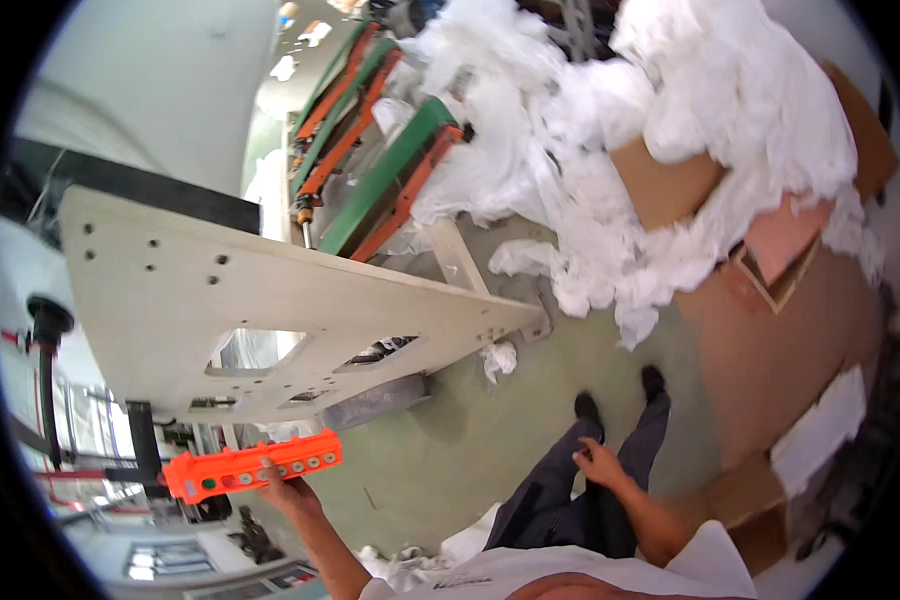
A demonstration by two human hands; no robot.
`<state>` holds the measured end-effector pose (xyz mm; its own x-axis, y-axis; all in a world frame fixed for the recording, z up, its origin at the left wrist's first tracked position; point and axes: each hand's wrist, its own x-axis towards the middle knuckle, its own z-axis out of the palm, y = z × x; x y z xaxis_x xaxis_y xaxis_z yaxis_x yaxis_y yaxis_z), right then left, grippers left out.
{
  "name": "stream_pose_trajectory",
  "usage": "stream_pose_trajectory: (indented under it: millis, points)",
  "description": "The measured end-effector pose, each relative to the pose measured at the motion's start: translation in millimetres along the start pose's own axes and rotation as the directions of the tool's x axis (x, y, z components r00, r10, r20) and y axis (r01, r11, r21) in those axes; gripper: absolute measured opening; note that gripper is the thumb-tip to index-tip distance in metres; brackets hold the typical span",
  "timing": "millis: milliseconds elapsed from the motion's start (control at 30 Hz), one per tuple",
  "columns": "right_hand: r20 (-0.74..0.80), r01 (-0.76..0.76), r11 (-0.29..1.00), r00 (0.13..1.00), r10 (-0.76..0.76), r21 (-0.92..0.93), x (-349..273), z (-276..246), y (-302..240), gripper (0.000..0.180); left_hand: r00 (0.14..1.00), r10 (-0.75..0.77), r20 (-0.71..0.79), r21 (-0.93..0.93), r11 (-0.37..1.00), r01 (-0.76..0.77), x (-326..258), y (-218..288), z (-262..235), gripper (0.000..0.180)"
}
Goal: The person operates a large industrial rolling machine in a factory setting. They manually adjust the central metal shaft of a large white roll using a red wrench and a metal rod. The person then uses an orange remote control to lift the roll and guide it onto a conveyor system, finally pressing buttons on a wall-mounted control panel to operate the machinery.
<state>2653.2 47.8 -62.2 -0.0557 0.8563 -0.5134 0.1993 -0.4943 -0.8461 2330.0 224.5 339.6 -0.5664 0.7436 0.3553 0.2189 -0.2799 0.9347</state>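
An orange push-button control pendant [300, 448] is held in my left hand [278, 490], out to the left of my body. Its row of round buttons faces me, with a green one near the left end. My fingers wrap around its lower edge, and the thumb lies over the button face. In front of my legs hangs my right hand [598, 464], holding nothing, its fingers loosely apart. Just beyond the pendant stands a large cream machine side plate [170, 300] with cut-out windows and bolt holes.
Green-and-orange machine arms [390, 180] slope behind the plate. White fluffy material [570, 130] is heaped at the far side and right. Cardboard [770, 350] covers the floor on the right, with a wooden frame [778, 272] there. A grey roller [380, 402] sits under the plate's lower edge.
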Motion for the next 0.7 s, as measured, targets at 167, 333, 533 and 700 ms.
stream_pose_trajectory:
  millis: [167, 333, 533, 700]
  points:
    - [0.249, 0.153, 0.986, 0.959, -0.133, -0.064, 12.9, -48.5, -42.5, 0.047, 0.999, -0.026, -0.046, -0.022, 0.999, 0.025, -50.4, 16.0, 14.7, 0.072]
    - [0.504, 0.35, 0.932, 0.824, -0.258, -0.097, 10.4, -102.2, -159.3, 0.048, 0.989, -0.068, -0.133, -0.152, 0.987, 0.047, -115.0, 43.1, 19.4, 0.069]
    - [0.598, 0.708, 0.668, 0.438, -0.671, 0.232, -40.7, -83.4, -343.2, 0.048, 0.989, -0.137, -0.049, -0.207, 0.97, 0.124, -157.7, 59.1, 25.1, 0.06]
    - [0.643, 0.893, 0.347, 0.09, -0.761, 0.285, -105.7, -23.5, -455.2, 0.073, 0.961, -0.264, 0.083, -0.113, 0.956, 0.272, -187.7, 88.0, 16.9, 0.058]
